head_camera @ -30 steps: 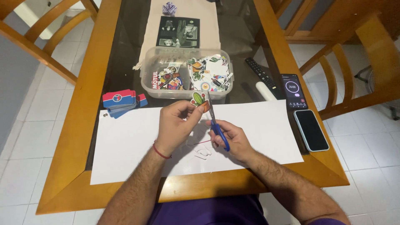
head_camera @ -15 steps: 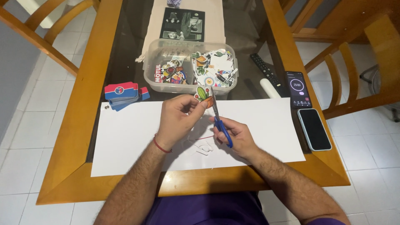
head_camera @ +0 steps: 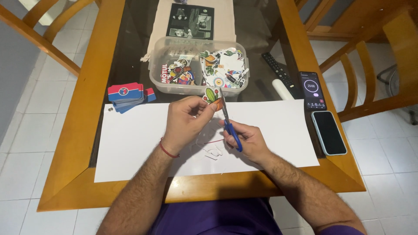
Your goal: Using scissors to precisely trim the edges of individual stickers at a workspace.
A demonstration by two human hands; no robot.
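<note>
My left hand [head_camera: 186, 122] pinches a small cactus sticker [head_camera: 212, 95], green with an orange pot, just above a large white paper sheet [head_camera: 130, 139]. My right hand [head_camera: 246, 139] grips blue-handled scissors [head_camera: 227, 119], whose blades point up and meet the sticker's right edge. Small white paper scraps [head_camera: 212, 151] lie on the sheet below my hands.
A clear plastic tub [head_camera: 157, 78] filled with stickers stands just beyond my hands. Left of it lies a stack of red and blue cards [head_camera: 126, 93]. On the right are a black remote [head_camera: 278, 72], a white roll [head_camera: 283, 89] and two phones [head_camera: 312, 89] [head_camera: 328, 132]. Wooden chairs flank the table.
My hands, the sticker and the scissors have stayed in nearly the same pose; the view has shifted slightly.
</note>
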